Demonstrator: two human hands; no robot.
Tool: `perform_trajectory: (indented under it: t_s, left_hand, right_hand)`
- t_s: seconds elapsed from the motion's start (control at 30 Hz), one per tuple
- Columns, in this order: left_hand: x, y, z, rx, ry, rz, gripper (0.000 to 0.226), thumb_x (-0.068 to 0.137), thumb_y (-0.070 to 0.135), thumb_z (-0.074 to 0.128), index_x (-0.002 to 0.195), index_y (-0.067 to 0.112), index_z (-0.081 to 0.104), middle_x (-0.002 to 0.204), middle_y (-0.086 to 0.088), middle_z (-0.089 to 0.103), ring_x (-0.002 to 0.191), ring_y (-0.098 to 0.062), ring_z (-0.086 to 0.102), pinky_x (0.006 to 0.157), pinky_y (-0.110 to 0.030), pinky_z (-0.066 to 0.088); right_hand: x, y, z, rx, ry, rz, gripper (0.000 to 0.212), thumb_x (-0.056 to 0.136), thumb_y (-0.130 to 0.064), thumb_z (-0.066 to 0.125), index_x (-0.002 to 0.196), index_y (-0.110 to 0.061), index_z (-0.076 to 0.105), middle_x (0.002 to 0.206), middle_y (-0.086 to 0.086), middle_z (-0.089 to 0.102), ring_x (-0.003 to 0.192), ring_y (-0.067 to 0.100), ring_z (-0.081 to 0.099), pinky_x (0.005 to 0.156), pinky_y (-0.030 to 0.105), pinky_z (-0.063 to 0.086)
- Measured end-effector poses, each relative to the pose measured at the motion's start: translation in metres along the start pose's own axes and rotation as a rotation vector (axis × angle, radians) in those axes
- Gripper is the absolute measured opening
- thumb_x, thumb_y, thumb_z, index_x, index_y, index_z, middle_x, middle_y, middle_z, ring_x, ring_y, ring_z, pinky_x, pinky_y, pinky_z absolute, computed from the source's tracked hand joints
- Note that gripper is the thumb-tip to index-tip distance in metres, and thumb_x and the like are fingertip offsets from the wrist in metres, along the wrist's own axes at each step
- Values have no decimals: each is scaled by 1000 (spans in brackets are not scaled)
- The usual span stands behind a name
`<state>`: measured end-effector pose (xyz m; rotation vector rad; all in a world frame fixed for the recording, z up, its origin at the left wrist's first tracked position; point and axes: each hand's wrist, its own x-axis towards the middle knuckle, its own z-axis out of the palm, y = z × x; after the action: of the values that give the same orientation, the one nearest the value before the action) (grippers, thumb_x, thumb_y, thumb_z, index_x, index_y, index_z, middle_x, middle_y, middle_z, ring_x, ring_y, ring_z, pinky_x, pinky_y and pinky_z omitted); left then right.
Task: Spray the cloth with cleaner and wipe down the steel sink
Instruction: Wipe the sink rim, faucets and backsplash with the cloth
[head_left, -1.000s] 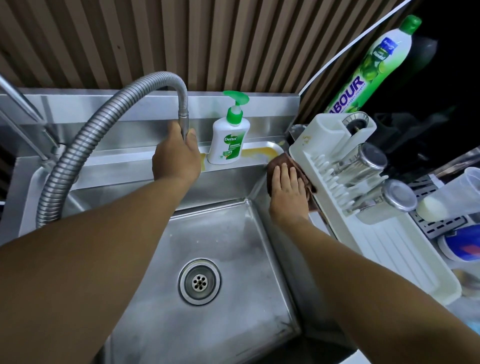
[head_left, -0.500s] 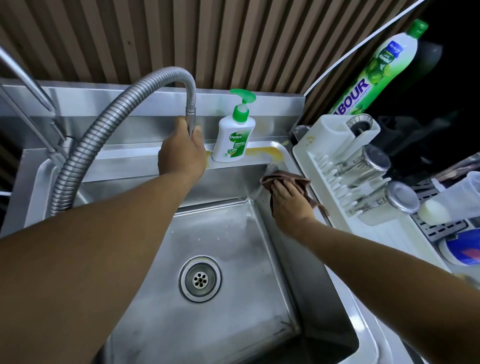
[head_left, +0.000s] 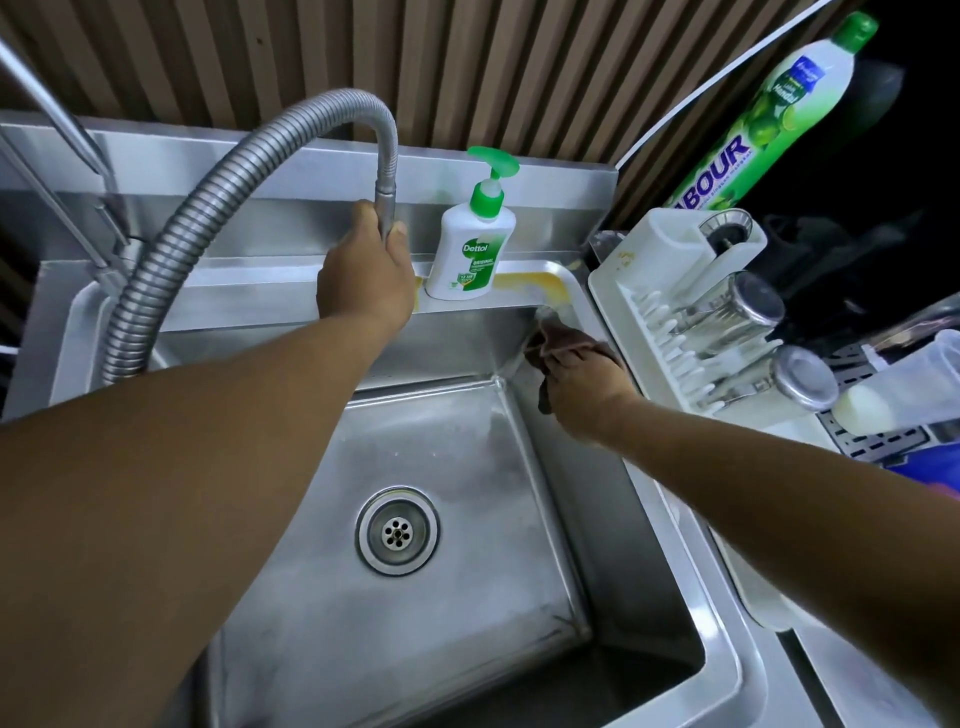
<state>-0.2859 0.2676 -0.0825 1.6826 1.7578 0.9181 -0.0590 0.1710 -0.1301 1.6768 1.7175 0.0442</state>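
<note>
Brown and crumpled, the cloth (head_left: 569, 343) is gripped by the right hand (head_left: 587, 397) against the sink's (head_left: 467, 597) right wall at the back corner, just under the rim. The left hand (head_left: 363, 275) curls round the hose (head_left: 171, 249) tip beside the soap (head_left: 475, 244). Basin floor lies open around the drain (head_left: 397, 531); a rack (head_left: 605, 301) crowds the right rim.

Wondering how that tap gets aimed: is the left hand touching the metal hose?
Touching. The head view shows the left hand gripping the metal hose near its tip.
</note>
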Motion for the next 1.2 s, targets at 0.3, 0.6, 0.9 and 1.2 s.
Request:
perform_trajectory:
  t_s: [0.3, 0.6, 0.9, 1.2]
  left_hand:
    - [0, 0, 0, 14, 4, 14, 31, 106, 38, 37, 120, 12, 46, 95, -7, 51, 83, -32, 45, 73, -39, 35]
    - [3, -4, 0, 1, -9, 15, 33, 104, 41, 37, 122, 14, 45, 111, -18, 63, 98, -45, 58, 82, -47, 47]
    - [0, -3, -2, -3, -19, 17, 36, 103, 42, 37, 124, 13, 45, 116, -20, 62, 104, -46, 57, 85, -48, 45]
    - [1, -5, -2, -28, -31, 12, 31, 103, 43, 37, 116, 16, 45, 108, -17, 62, 93, -44, 57, 79, -46, 47]
  right_hand:
    - [-74, -23, 65, -512, -464, -508, 62, 94, -48, 49, 152, -28, 40, 162, -13, 28, 152, 24, 16, 114, 47, 33]
    - [-86, -31, 40, -622, -331, -438, 43, 98, -39, 46, 134, -21, 61, 143, 4, 54, 136, 33, 42, 113, 57, 24]
    - [-97, 12, 7, -401, -238, -427, 37, 94, -48, 43, 122, -37, 65, 128, -13, 58, 133, 17, 44, 109, 45, 34]
    - [-170, 13, 62, -219, -172, -660, 29, 78, -33, 52, 93, -24, 75, 90, -3, 70, 101, 25, 61, 100, 46, 39]
